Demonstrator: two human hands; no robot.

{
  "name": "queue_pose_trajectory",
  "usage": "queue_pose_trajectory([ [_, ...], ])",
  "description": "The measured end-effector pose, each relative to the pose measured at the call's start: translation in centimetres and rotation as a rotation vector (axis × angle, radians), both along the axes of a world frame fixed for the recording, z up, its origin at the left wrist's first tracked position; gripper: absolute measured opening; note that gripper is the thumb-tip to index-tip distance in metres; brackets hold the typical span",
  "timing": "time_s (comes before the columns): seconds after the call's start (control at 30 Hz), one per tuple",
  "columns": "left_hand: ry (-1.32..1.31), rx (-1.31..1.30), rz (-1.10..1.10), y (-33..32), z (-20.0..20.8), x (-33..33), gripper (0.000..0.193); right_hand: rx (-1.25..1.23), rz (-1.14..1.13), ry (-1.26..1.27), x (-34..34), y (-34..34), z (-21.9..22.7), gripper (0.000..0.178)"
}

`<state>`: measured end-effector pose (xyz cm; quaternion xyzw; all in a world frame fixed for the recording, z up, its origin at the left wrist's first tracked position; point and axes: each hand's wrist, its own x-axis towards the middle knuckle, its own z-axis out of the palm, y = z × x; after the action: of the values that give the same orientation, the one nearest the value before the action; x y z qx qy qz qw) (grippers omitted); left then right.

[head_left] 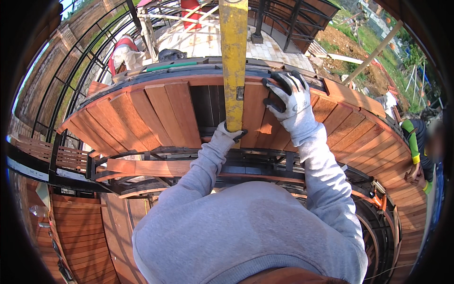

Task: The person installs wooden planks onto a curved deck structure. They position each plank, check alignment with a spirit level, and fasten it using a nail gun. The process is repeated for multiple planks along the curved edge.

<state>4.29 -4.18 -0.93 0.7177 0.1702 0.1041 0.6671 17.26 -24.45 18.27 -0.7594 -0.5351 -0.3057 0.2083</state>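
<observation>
A long, worn yellow spirit level (pixel 233 52) with a small vial window stands out away from me across the curved row of red-brown wooden boards (pixel 165 113). My left hand (pixel 231 132), in a grey glove with dark fingertips, is closed round the level's near end. My right hand (pixel 291 97), gloved the same way, lies with fingers spread over the board just right of the level, its fingertips at the boards' far edge. Left of the level, a gap between boards shows a dark metal frame (pixel 208 106) underneath.
Black metal framing (pixel 279 161) curves below the boards. At the right edge stands another person (pixel 418 151) in green sleeves, hands together near the boards. An orange tool (pixel 377 199) sits at lower right. Beyond the boards lie pale paving (pixel 189 45) and a black bag (pixel 171 55).
</observation>
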Motion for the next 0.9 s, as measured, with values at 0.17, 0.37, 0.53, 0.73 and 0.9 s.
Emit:
queue_pose_trajectory([
  [0.17,0.004,0.026,0.02,0.2,-0.7,0.2,0.044,0.005,-0.013,-0.012,0.0,0.2,0.2,0.058],
  [0.37,-0.025,-0.004,0.017,0.4,-1.3,0.1,0.043,-0.008,-0.014,-0.045,0.3,0.1,-0.1,0.065],
  [0.53,0.004,0.022,0.037,0.3,-1.1,0.0,0.044,0.016,-0.004,-0.048,0.2,0.2,-0.2,0.059],
  [0.73,-0.003,-0.042,0.022,0.1,-1.0,-0.1,0.042,0.001,-0.018,-0.012,0.2,0.3,-0.3,0.06],
  [0.9,-0.053,-0.028,0.003,0.4,-1.5,0.2,0.043,-0.014,-0.014,0.008,-0.5,0.2,0.6,0.062],
])
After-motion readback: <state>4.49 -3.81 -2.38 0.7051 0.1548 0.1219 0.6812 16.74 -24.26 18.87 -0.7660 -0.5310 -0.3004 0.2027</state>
